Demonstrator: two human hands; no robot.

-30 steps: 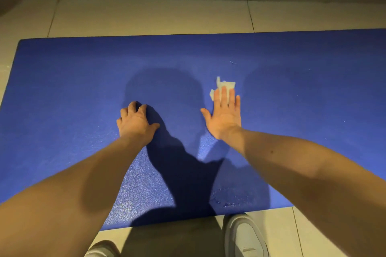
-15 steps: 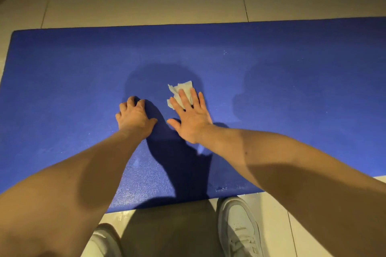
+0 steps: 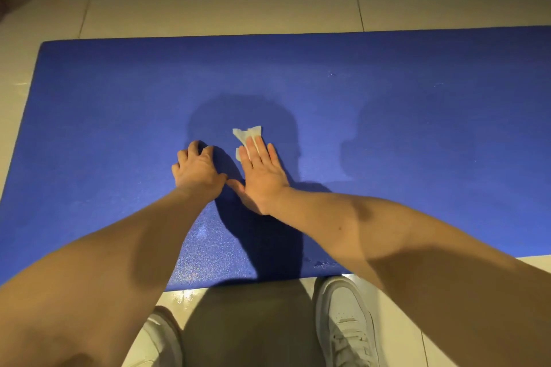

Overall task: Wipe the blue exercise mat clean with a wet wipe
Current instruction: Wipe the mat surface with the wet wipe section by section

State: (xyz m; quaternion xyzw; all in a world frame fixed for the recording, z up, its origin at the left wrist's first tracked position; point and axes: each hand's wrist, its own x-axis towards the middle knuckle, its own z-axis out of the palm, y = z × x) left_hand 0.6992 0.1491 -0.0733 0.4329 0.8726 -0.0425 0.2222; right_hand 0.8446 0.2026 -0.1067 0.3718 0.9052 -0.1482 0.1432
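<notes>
Now pressing the wet wipe (image 3: pixel 246 135) onto the mat (image 3: pixel 417 128) under the straight, close-set fingers of the right hand (image 3: pixel 262 176); bracing with the curled, empty left hand (image 3: pixel 196 170) just beside; likely sweeping rightward along the mat's length next.

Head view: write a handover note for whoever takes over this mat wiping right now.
Right hand: flat, straight fingers pressing the wet wipe onto the blue mat, mid-mat.
Left hand: fingers curled, holding nothing, braced on the mat beside the right.
Done: wet droplets near the mat's near edge suggest some wiping there.
Left: the far strip and both ends show no wetness; how much is wiped cannot be told.
</notes>
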